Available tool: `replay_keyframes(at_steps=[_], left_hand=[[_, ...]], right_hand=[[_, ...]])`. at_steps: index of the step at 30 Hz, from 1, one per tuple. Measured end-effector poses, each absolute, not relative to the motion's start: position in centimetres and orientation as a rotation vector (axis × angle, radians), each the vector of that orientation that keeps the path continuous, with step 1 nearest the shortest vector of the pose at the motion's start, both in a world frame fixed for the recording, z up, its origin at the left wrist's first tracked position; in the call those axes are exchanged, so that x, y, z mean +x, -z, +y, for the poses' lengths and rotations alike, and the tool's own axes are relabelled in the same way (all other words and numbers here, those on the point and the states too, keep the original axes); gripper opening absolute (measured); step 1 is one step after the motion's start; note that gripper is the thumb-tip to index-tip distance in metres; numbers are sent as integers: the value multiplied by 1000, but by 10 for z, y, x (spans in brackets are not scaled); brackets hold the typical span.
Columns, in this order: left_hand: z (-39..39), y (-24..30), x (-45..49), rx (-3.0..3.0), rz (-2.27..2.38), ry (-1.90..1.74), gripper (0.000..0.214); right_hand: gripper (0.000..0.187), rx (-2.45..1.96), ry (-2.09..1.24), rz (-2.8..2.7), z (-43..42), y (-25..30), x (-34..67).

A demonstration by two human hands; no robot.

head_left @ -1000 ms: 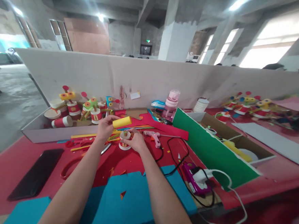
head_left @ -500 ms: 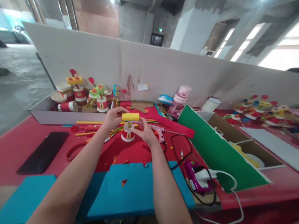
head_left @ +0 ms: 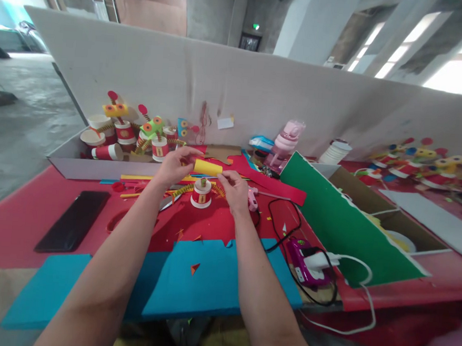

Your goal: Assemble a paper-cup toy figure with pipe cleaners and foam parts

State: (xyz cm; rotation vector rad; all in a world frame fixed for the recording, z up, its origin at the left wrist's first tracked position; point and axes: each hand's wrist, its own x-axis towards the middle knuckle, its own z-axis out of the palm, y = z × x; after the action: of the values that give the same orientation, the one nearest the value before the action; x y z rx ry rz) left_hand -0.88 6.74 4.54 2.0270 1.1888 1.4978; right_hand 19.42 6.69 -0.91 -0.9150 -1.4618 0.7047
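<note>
A yellow paper tube [head_left: 208, 167] is held level between my two hands. My left hand [head_left: 177, 165] grips its left end, with the fingertips partly behind it. At the right end, my right hand [head_left: 233, 188] pinches the rim between thumb and fingers. Below the tube, a red and white paper cup [head_left: 201, 194] stands upside down on the table, with folded yellow-green paper strips sticking out from its sides and a green piece on top. A pink glue gun [head_left: 252, 200] lies just right of my right hand.
Finished cup figures stand in a white box [head_left: 77, 168] at the back left. A black phone [head_left: 73, 221] lies at left, blue sheets [head_left: 183, 283] along the front edge. On the right are a green-sided box [head_left: 341, 228], a purple power strip [head_left: 307, 262] and cables.
My right hand has shifted from beneath the tube to pinching its right end. The tube now tilts slightly down to the right. The camera view has dipped a little.
</note>
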Motion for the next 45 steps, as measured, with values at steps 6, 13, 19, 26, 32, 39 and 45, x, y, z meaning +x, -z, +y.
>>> replay_keyframes(at_steps=[6, 13, 19, 26, 32, 39, 45], left_hand=[[40, -52, -24, 1885, 1247, -1416, 25], [35, -24, -17, 1865, 1227, -1437, 31], [39, -17, -9, 1885, 1346, -1565, 17], [43, -9, -5, 1844, 1324, -1590, 17], [35, -13, -3, 1841, 1343, -1530, 14], [34, -16, -7, 1886, 1369, -1503, 13], [36, -14, -10, 1922, 1384, -1464, 13]], right_hand=[[27, -863, -792, -1376, 73, 15, 193], [24, -867, -776, -1444, 65, 11, 192], [21, -862, -686, -1536, 59, 7, 195], [17, -943, -511, -1591, 57, 7, 198], [15, -959, -480, -1624, 54, 7, 199], [15, -948, -454, -1653, 52, 6, 198], [14, -927, -435, -1638, 53, 9, 198]])
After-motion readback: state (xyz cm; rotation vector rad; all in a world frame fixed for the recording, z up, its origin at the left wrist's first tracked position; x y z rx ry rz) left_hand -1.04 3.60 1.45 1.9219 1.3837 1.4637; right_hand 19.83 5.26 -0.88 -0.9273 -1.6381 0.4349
